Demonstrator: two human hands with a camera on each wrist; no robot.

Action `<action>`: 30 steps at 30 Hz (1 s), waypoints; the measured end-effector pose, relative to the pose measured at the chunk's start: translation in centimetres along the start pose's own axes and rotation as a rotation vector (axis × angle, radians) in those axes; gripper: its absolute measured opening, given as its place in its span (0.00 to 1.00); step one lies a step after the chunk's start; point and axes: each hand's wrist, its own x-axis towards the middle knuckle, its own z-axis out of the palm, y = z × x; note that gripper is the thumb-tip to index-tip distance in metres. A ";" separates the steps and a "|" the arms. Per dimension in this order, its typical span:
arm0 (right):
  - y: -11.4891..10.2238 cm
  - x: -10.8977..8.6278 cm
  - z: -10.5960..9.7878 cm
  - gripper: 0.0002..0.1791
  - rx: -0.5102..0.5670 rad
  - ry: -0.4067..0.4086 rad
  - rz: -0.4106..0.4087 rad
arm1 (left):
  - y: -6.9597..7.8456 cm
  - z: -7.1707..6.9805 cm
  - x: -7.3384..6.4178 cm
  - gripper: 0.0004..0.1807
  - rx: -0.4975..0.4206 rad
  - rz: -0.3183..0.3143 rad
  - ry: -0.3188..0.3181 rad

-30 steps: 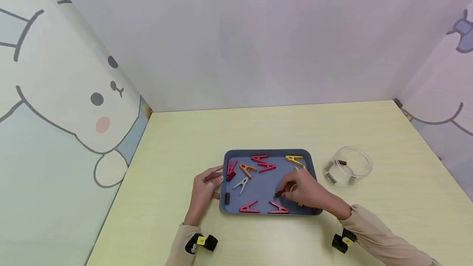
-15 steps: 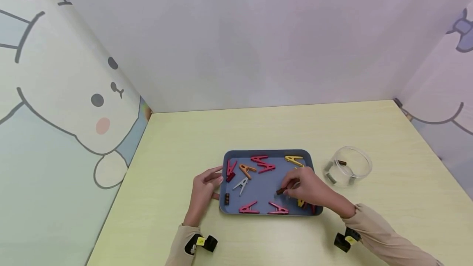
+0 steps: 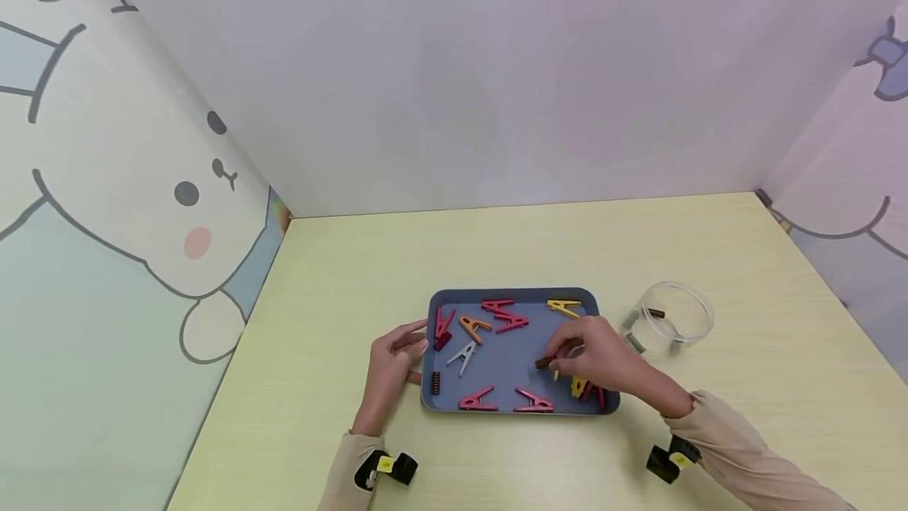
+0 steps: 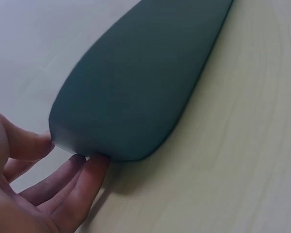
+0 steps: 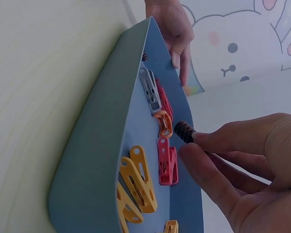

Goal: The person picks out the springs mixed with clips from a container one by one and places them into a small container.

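Observation:
My right hand (image 3: 596,353) pinches a small dark coil spring (image 3: 544,363) between thumb and fingertips, over the right half of a blue-grey tray (image 3: 511,408). In the right wrist view the spring (image 5: 185,132) juts out from the fingertips. My left hand (image 3: 390,361) touches the tray's left end with its fingertips; the left wrist view shows them against the outer wall near a corner. A grey clip (image 3: 464,355), an orange clip (image 3: 472,327) and several red clips (image 3: 512,322) lie in the tray. Yellow clips (image 5: 138,179) lie near my right hand, partly hidden in the head view.
A round clear container (image 3: 677,318) stands right of the tray, with a dark spring and other small pieces in it. Another dark spring (image 3: 436,383) lies by the tray's left wall, and a dark red piece (image 3: 443,340) lies above it. Walls border the table.
My right hand has moved slightly up and to the right with the spring, uncovering more of the yellow and red clips at the tray's lower right. The left hand has stayed in place.

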 end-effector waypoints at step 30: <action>0.0 -1.0 -1.2 0.05 0.015 0.032 0.066 | -3.2 -0.2 1.6 0.19 0.001 -0.002 0.037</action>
